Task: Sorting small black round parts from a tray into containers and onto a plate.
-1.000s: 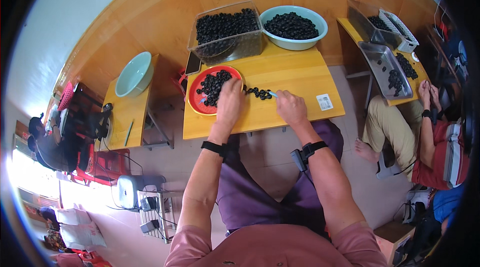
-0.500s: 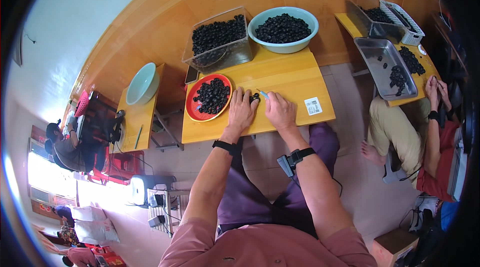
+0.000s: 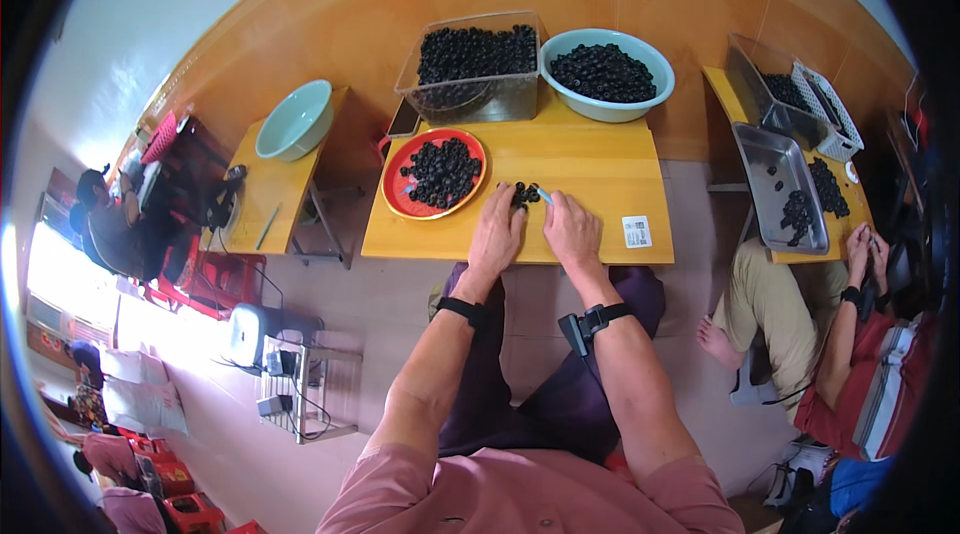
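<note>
My left hand (image 3: pixel 494 236) rests on the yellow table with its fingers drawn in against a few small round black pieces (image 3: pixel 524 196); the fingertips partly hide what they grip. A thin light-blue tool (image 3: pixel 543 196), like a slim pen, is pinched in my right hand (image 3: pixel 572 232), its tip pointing left toward those pieces. To the left of my hands, a red plate (image 3: pixel 400 200) with a yellowish rim holds many more glossy black pieces (image 3: pixel 446 172).
Behind stand a clear plastic bin (image 3: pixel 490 110) and a pale-blue basin (image 3: pixel 605 112), both full of black pieces. A white label (image 3: pixel 636 232) lies on the table's right. Another person's hands (image 3: pixel 868 252) work beside a metal tray (image 3: pixel 800 237). An empty basin (image 3: pixel 296 124) sits on the left table.
The view has shifted, so the tables appear moved. My left fingers have drawn in a little, and more of the black pieces show between my hands. The blue tool stays in my right hand.
</note>
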### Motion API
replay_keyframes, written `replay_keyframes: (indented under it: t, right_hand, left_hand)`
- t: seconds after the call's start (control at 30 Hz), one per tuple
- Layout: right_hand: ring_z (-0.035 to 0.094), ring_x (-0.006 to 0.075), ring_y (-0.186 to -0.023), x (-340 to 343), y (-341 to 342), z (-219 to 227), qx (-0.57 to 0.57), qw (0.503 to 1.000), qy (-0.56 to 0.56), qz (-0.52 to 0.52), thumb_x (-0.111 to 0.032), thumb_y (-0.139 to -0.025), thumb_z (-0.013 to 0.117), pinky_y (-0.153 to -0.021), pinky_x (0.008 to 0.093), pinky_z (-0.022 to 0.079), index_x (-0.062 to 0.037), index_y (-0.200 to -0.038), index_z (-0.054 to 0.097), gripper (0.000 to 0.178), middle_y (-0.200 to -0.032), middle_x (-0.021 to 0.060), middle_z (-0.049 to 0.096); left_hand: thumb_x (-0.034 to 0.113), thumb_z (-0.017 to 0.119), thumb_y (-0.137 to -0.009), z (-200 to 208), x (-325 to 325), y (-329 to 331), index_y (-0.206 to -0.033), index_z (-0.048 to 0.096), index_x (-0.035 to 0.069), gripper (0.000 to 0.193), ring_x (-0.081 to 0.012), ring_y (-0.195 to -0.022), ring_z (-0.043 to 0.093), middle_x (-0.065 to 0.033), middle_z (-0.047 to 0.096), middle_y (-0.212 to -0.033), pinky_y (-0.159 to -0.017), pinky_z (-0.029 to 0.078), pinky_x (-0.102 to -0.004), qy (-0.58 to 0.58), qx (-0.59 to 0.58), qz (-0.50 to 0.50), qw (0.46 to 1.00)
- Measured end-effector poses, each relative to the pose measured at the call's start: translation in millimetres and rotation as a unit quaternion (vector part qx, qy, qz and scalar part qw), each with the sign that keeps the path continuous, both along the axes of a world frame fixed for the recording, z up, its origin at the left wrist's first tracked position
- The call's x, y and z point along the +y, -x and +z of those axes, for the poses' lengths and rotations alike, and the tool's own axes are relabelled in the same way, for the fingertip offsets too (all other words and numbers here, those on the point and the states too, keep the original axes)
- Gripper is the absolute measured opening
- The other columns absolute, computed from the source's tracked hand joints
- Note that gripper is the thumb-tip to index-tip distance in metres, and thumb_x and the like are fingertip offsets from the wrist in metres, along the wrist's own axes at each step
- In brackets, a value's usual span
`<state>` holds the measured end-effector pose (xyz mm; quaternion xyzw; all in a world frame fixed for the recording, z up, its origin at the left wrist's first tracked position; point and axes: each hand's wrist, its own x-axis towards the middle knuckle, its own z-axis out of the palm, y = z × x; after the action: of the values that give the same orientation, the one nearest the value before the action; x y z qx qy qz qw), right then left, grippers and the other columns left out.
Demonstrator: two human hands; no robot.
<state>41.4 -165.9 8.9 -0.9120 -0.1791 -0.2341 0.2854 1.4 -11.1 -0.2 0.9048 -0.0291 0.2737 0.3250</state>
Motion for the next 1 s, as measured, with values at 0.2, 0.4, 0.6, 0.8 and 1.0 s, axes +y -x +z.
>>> replay_keyframes:
  t: [0.2,0.4,0.6,0.8,1.0]
  right_hand:
    - [0.070,0.0359,-0.072,2,-4,-8,-0.036,0.998,0.056,0.006,-0.016,-0.095,0.063,-0.060,0.0482,0.056,-0.0065,-0.095,0.062,0.010,-0.079,0.0135,0.067]
    - [0.070,0.0360,-0.071,3,-4,-2,-0.036,0.996,0.084,-0.012,-0.015,-0.096,0.060,-0.060,0.0489,0.056,-0.0060,-0.092,0.059,0.010,-0.078,0.0138,0.066]
    - [0.069,0.0369,-0.070,1,-5,-3,-0.039,0.995,0.085,-0.024,-0.017,-0.098,0.058,-0.059,0.0494,0.055,-0.0064,-0.092,0.058,0.012,-0.078,0.0142,0.065]
    - [0.069,0.0371,-0.069,2,-1,4,-0.027,0.995,0.091,-0.011,-0.016,-0.097,0.059,-0.058,0.0488,0.055,-0.0063,-0.092,0.058,0.011,-0.078,0.0145,0.064]
    - [0.068,0.0353,-0.069,2,5,7,-0.052,0.995,0.088,0.005,-0.014,-0.095,0.061,-0.059,0.0469,0.055,-0.0059,-0.094,0.060,0.008,-0.077,0.0133,0.063]
  left_hand:
    - [0.004,0.067,-0.086,-3,11,2,-0.122,0.065,0.000,0.036,-0.0328,-0.101,0.064,-0.0172,0.065,-0.107,-0.092,0.051,-0.0428,0.194,0.026,0.100,0.976]
    - [0.006,0.072,-0.086,-7,9,-11,-0.111,0.068,-0.002,0.026,-0.0351,-0.090,0.061,-0.0186,0.060,-0.094,-0.082,0.051,-0.0438,0.089,-0.019,0.099,0.991]
    - [0.006,0.072,-0.088,-4,9,-14,-0.109,0.068,-0.002,0.023,-0.0369,-0.092,0.061,-0.0190,0.061,-0.096,-0.083,0.050,-0.0448,0.103,-0.008,0.070,0.992]
    - [0.002,0.072,-0.085,0,7,-8,-0.103,0.066,0.000,0.019,-0.0380,-0.090,0.061,-0.0191,0.062,-0.094,-0.082,0.050,-0.0452,0.107,-0.007,0.046,0.993]
    - [-0.003,0.067,-0.086,8,12,-2,-0.105,0.067,0.001,0.020,-0.0402,-0.093,0.063,-0.0208,0.064,-0.094,-0.083,0.050,-0.0464,0.144,-0.046,0.022,0.988]
